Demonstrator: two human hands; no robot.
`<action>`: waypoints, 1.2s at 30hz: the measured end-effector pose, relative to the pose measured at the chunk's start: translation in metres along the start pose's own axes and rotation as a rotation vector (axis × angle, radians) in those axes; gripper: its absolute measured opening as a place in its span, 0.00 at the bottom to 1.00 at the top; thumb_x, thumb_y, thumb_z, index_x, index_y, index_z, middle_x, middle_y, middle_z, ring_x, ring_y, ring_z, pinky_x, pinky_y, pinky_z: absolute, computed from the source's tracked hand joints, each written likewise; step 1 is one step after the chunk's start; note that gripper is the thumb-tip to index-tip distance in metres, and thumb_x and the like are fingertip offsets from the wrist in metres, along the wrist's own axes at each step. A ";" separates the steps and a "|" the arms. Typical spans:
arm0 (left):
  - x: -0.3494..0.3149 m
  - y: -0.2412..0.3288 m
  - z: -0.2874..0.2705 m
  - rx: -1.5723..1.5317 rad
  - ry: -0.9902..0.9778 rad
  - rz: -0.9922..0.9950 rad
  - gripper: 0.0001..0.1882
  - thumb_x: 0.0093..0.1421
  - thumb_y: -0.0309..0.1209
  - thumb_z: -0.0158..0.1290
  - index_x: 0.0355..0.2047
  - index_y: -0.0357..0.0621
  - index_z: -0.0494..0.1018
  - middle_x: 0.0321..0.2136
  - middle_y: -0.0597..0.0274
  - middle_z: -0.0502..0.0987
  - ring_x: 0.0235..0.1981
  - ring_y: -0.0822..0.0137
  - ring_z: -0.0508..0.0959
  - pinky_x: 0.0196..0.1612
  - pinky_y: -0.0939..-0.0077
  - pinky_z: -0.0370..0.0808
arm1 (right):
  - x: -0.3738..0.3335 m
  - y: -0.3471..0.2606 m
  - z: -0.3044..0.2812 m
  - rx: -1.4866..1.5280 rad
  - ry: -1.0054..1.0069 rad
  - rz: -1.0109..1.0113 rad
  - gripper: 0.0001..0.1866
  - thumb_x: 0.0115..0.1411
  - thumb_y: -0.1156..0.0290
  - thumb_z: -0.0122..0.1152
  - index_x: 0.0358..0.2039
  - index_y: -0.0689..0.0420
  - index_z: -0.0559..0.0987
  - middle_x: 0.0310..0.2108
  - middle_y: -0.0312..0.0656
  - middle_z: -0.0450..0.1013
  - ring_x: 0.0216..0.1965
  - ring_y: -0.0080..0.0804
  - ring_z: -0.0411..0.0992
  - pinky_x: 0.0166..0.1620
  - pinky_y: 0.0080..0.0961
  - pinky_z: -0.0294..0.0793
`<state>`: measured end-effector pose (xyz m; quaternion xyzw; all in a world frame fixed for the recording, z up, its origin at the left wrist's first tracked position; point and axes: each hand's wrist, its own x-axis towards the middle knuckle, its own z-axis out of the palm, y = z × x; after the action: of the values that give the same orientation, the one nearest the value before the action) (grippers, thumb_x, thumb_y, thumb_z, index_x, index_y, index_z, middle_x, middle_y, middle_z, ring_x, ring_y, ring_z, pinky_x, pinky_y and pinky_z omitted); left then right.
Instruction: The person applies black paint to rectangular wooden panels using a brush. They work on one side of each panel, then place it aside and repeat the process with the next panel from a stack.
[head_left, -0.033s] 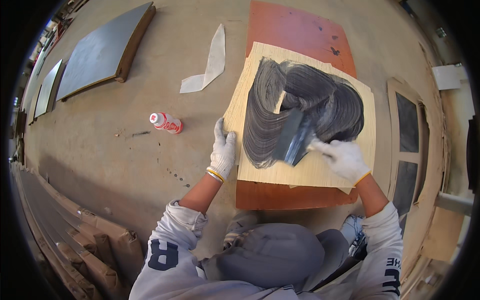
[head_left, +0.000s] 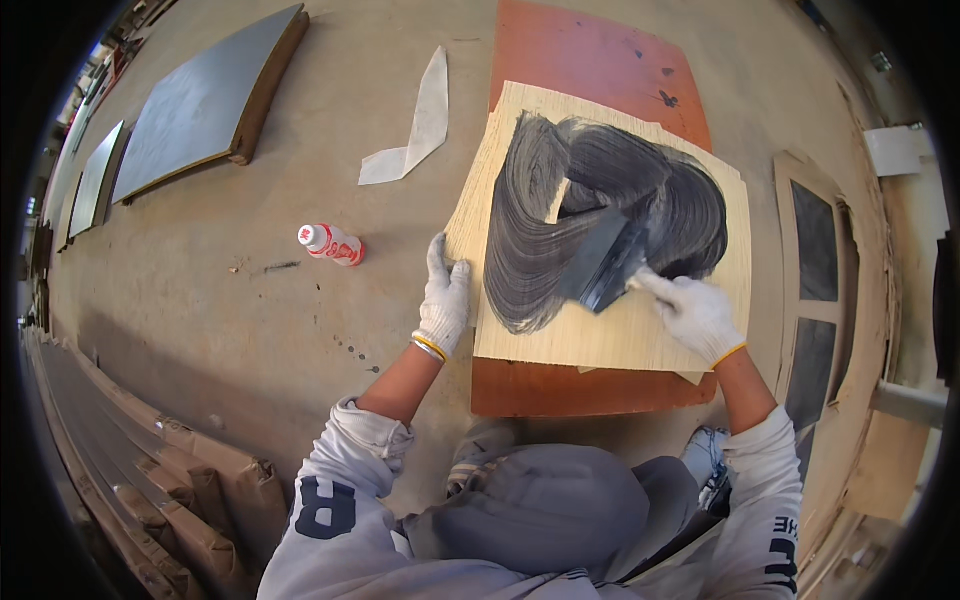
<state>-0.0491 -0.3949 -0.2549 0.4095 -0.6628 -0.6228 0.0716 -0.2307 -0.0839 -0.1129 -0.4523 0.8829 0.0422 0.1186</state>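
Observation:
My gloved right hand [head_left: 699, 318] is closed round the handle of a wide, dark-bladed putty knife [head_left: 604, 262]. Its blade lies on a smear of black paste [head_left: 535, 255], spread in curved streaks over a pale wood-grain sheet [head_left: 620, 345]. A small bare patch of the pale sheet shows in the middle of the smear. At the sheet's left edge rests my gloved left hand [head_left: 442, 305], thumb and fingers apart and stretched forward, touching the edge. Under the sheet is a reddish-brown board [head_left: 590, 45], with dark spots near its far end.
On the floor to the left stands a red-and-white bottle [head_left: 332, 245]. Beyond it lies a bent white strip [head_left: 428, 115]. A thick grey-topped panel [head_left: 210, 100] is at the far left, wrapped brown bundles [head_left: 215, 480] at the near left. To the right is a frame with dark panels [head_left: 815, 245].
The putty knife has shifted slightly to the right and away from me over the black paste, with my right hand. My left hand stays at the sheet's edge.

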 end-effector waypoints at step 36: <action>0.027 -0.033 -0.032 -0.148 -0.157 0.062 0.38 0.77 0.38 0.50 0.81 0.60 0.46 0.70 0.55 0.69 0.61 0.65 0.74 0.62 0.71 0.72 | -0.062 -0.107 0.025 0.077 0.001 0.078 0.24 0.67 0.64 0.59 0.63 0.30 0.79 0.27 0.39 0.78 0.28 0.42 0.80 0.30 0.45 0.78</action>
<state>-0.0323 -0.4330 -0.2884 0.3323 -0.6308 -0.6978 0.0686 -0.1051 -0.0937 -0.1183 -0.4126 0.9009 0.0128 0.1339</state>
